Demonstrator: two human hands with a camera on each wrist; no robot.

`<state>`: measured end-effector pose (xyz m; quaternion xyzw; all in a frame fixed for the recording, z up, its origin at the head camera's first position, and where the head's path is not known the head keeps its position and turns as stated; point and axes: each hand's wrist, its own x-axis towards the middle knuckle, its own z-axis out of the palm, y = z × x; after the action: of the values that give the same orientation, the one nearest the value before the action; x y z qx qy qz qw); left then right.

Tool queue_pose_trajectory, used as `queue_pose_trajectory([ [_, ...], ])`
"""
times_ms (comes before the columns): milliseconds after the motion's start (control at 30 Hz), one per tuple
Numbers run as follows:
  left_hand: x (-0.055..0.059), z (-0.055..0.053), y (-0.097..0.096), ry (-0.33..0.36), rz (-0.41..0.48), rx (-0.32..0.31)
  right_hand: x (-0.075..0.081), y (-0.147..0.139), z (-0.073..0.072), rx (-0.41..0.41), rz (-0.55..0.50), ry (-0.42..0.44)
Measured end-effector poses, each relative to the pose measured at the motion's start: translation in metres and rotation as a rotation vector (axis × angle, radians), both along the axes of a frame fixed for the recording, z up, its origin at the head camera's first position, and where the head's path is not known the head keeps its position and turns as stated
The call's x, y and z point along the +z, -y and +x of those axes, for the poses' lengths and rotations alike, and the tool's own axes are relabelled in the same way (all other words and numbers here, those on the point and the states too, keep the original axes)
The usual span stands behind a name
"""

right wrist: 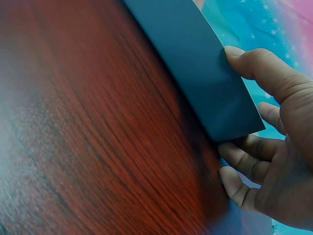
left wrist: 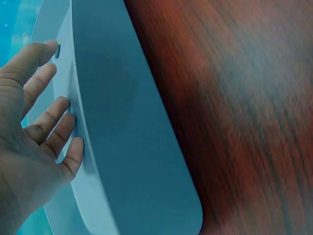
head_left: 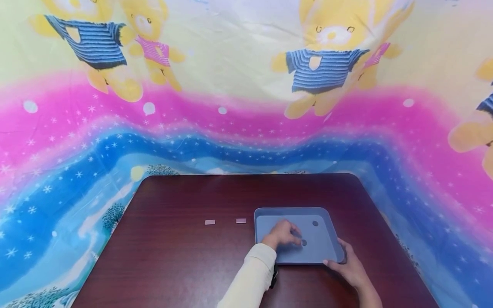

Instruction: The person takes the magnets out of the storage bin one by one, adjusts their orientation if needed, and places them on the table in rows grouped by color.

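From here, the right grip [head_left: 351,264] is clamped on the tray's [head_left: 321,248] corner, which should steady it; the left grip [head_left: 283,233], fingers apart by 1 disc [head_left: 304,242], wants lightness.

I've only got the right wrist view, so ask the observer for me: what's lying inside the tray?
Observer: Two small, round discs lie inside the tray.
Operator: Is anything reaching in?
Observer: Yes, the left hand is in there, close to the nearer disc.
Operator: And outside it?
Observer: Two small, flat tiles lie on the table, to the left of the tray.
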<state>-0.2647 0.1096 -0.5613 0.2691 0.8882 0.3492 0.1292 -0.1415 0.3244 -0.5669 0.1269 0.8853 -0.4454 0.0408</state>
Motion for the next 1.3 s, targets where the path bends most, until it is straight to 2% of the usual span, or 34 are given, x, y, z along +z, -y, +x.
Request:
queue_pose_trajectory([
  [133,0.000,0.006,-0.005,-0.055,-0.103,0.027,-0.001,0.000,0.000,-0.001,0.004,0.000],
  [233,0.000,0.011,-0.007,-0.065,-0.191,0.071,-0.002,0.000,-0.001,-0.003,0.000,0.007],
  [533,-0.004,0.023,-0.019,-0.127,-0.289,0.141,-0.001,-0.001,-0.001,-0.008,-0.001,0.018],
  [800,-0.005,0.028,-0.023,-0.157,-0.312,0.198,-0.002,0.001,0.000,-0.005,0.006,0.002],
  [1033,-0.006,0.028,-0.022,-0.187,-0.307,0.195,-0.005,-0.001,-0.001,-0.015,-0.027,0.003],
  [1300,-0.015,0.023,-0.015,-0.260,-0.224,0.165,-0.004,-0.001,0.001,-0.010,-0.025,0.013],
])
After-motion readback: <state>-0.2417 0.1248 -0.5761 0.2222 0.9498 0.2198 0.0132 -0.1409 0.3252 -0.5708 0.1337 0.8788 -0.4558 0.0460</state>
